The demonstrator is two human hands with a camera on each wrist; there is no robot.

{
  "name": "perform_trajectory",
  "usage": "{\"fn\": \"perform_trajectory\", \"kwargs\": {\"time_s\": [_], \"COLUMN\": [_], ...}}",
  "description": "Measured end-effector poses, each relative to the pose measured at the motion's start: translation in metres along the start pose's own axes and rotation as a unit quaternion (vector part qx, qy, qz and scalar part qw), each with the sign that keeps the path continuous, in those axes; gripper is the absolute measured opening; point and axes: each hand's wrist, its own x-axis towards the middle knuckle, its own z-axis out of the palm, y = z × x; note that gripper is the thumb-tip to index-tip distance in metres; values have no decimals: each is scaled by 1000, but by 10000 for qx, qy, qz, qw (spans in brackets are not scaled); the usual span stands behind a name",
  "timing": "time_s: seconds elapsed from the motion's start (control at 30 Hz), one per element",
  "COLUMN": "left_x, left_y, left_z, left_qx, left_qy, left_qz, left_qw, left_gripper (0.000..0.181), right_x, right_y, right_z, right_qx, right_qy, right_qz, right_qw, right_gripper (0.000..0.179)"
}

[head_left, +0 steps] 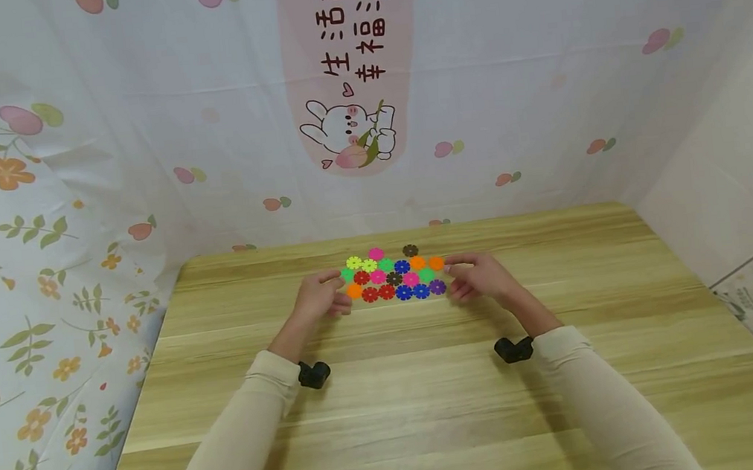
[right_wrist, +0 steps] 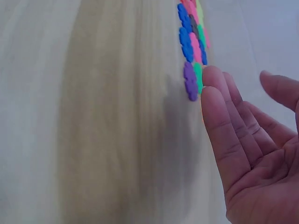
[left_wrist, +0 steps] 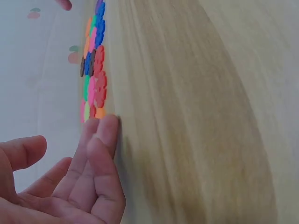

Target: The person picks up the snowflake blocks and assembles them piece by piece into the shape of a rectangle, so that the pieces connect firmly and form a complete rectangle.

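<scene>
The left hand point(head_left: 318, 296) at 9 o'clock and right hand point(head_left: 481, 278) at 3 o'clock flank the discs point(head_left: 394, 279), both relaxed, gripping nothing. Any push should be gentle and equal, avoiding overlap.

From here I count 20 flower discs point(head_left: 394, 279) toward 12 o'c on 1 wood-grain table point(head_left: 419, 418): 3 pinks point(head_left: 376, 254), 3 greens point(head_left: 426, 275), 3 blues point(head_left: 404, 292), 3 oranges point(head_left: 436, 263), 3 reds point(head_left: 370, 294), 2 yellows point(head_left: 353, 263), 2 browns point(head_left: 410, 250), 1 purple point(head_left: 437, 287). Also 1 L hand point(head_left: 317, 295) at the discs' 9 o'c, 1 R hand point(head_left: 484, 275) at 3, plus 2 blk wrist cams point(head_left: 315, 375).
</scene>
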Motion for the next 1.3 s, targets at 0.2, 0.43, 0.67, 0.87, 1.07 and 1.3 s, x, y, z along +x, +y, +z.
{"fn": "perform_trajectory", "kwargs": {"time_s": [0.2,0.43,0.67,0.87,1.07,1.3], "left_x": [2,7,12,14,17,21], "left_y": [-5,-10,-12,-15,-16,-20], "left_z": [4,6,12,17,20,23], "left_qx": [-358,-433,-135,49,245,553], "left_qy": [-202,-268,-140,-7,161,458], "left_qz": [-354,-442,-288,-198,-59,-45], "left_qw": [9985,9977,9994,9998,9996,9974], "left_gripper": [44,41,37,39,40,38], "right_x": [4,10,13,14,15,15], "right_y": [9,19,21,24,24,21], "right_z": [8,12,18,24,27,28], "right_qx": [57,147,43,-355,-596,-615], "right_qy": [-34,-167,-156,-59,7,12], "right_qz": [32,67,83,114,90,189], "right_qw": [10000,9997,9998,9993,9982,9979], "right_gripper": [42,41,40,39,38,36]}}
